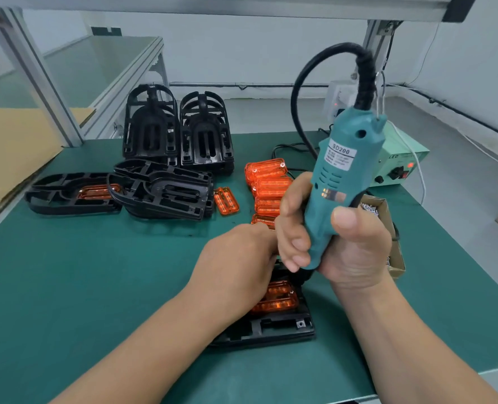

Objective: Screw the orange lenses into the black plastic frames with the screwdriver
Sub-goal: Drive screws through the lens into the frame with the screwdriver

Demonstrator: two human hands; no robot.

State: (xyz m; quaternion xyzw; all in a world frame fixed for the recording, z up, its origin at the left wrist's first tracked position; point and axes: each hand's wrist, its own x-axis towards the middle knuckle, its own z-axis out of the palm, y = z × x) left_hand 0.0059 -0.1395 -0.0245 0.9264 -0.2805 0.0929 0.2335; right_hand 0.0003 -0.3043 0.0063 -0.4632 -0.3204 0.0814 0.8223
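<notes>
Driving step, I judge: frame [274, 330] flat on mat [96, 287], driver [338, 182] upright in right hand [346, 240] wrapped round it, lens [276, 298] seated in frame, left hand [236, 266] down at its tip (fingertips hidden, pinch unclear); next calls for holding driver square.

Bare forearms [142, 345]; bare left hand [236, 266] and right hand [355, 246]; short fingernails [342, 218].

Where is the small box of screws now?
In the head view the cardboard box of screws sits on the right side of the green mat, behind the right hand and before the pale green power unit.
</notes>
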